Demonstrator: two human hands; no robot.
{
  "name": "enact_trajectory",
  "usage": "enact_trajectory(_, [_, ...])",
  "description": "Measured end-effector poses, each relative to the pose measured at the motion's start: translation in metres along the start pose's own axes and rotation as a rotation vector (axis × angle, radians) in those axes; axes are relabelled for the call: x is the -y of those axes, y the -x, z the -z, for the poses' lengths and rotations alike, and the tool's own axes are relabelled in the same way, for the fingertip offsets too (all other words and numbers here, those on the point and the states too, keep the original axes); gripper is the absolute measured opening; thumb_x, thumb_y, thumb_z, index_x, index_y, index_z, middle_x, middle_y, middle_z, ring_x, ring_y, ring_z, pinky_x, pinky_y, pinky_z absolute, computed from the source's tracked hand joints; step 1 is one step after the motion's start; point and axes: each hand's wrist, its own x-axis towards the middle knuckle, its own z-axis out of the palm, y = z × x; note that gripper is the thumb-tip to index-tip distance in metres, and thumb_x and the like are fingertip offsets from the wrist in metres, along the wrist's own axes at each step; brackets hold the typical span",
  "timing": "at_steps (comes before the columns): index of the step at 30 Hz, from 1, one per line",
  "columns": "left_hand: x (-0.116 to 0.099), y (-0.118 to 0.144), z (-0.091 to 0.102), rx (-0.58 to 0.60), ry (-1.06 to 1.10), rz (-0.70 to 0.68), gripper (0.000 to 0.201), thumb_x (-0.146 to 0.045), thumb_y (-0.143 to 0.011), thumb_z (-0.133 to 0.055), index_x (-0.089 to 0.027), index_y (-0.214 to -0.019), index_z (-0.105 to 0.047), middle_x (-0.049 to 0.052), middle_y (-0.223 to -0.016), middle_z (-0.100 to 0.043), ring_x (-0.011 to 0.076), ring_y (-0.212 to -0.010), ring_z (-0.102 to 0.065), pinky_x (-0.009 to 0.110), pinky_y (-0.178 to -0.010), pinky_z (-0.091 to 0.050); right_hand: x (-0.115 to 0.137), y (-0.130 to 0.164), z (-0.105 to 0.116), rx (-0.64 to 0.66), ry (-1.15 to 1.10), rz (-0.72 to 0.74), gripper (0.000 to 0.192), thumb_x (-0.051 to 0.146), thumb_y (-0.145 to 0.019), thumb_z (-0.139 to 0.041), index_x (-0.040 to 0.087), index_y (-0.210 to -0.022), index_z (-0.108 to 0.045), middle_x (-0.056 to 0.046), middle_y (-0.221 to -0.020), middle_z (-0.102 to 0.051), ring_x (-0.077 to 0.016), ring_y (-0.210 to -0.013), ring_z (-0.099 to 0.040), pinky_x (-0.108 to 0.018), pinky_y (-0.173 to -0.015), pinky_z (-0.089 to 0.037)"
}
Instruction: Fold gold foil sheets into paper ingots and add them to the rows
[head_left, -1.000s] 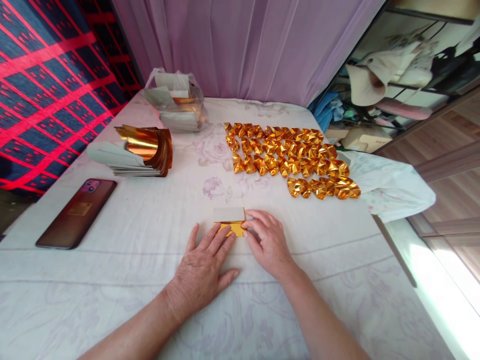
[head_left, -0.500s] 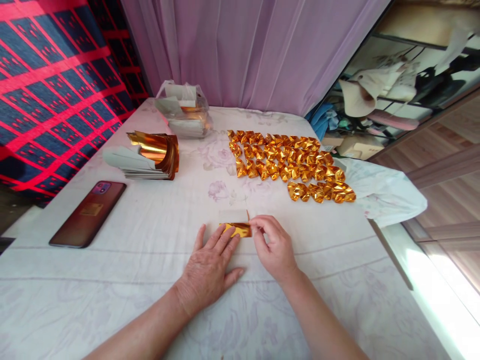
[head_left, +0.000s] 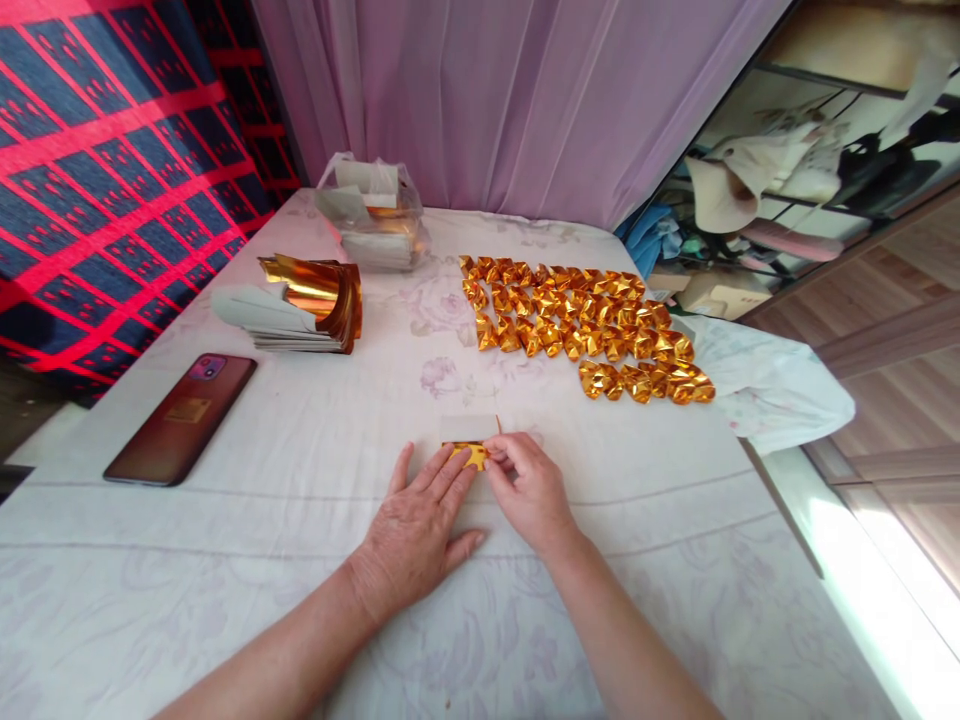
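1. I see my left hand lying flat, palm down, on the white floral sheet that covers the tabletop. Its fingers are spread and released, grasping nothing; the fingertips press on the left part of the gold foil sheet.
2. My right hand sits just beside the left. Its fingers are curled, with the tips pinching the right edge of the gold foil sheet.
3. The gold foil sheet lies on the tabletop between both hands, near the front centre. Its pale reverse side shows as a flap on the far side, and a gold strip shows on the near side.
4. Rows of folded gold pieces lie in a close group behind and to the right of the hands, well apart from them.
5. A stack of unfolded foil papers lies at the far left, with its top sheets curled up and showing gold.
6. A clear plastic bag holding more papers stands behind that stack, near the purple curtain.
7. A dark phone lies face down at the left edge.
8. A crumpled white cloth hangs off the right edge.
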Motion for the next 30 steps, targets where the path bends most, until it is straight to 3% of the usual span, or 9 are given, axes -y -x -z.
enact_trajectory(10, [0.012, 0.009, 0.007, -0.003, -0.039, 0.032, 0.06, -0.057, -0.095, -0.043, -0.019, -0.14, -0.052, 0.009, -0.147, -0.051, 0.0316, -0.138, -0.042, 0.058, -0.12, -0.01, 0.002, 0.001, 0.0, 0.046, -0.048, -0.05, 0.017, 0.011, -0.083, -0.054, 0.021, -0.096, -0.062, -0.004, -0.091, -0.065, -0.0151, -0.076, -0.065, -0.028, -0.071, -0.054])
enact_trajectory(24, [0.019, 0.013, 0.007, 0.041, -0.049, 0.008, 0.063, -0.061, -0.096, -0.038, -0.023, -0.146, -0.044, 0.006, -0.15, -0.048, 0.0307, -0.142, -0.034, 0.057, -0.119, -0.009, 0.009, -0.002, -0.005, 0.059, 0.026, -0.056, 0.012, 0.014, -0.082, -0.06, 0.022, -0.092, -0.062, -0.004, -0.09, -0.065, -0.0161, -0.077, -0.062, -0.029, -0.071, -0.052])
enact_trajectory(30, [0.018, 0.013, 0.009, 0.031, -0.073, 0.011, 0.062, -0.061, -0.096, -0.039, -0.024, -0.145, -0.046, 0.005, -0.15, -0.048, 0.0301, -0.141, -0.037, 0.057, -0.119, -0.011, 0.004, -0.002, 0.002, 0.139, -0.051, -0.043, 0.023, 0.008, -0.081, -0.054, 0.022, -0.097, -0.063, -0.005, -0.096, -0.065, -0.0163, -0.082, -0.063, -0.03, -0.075, -0.054])
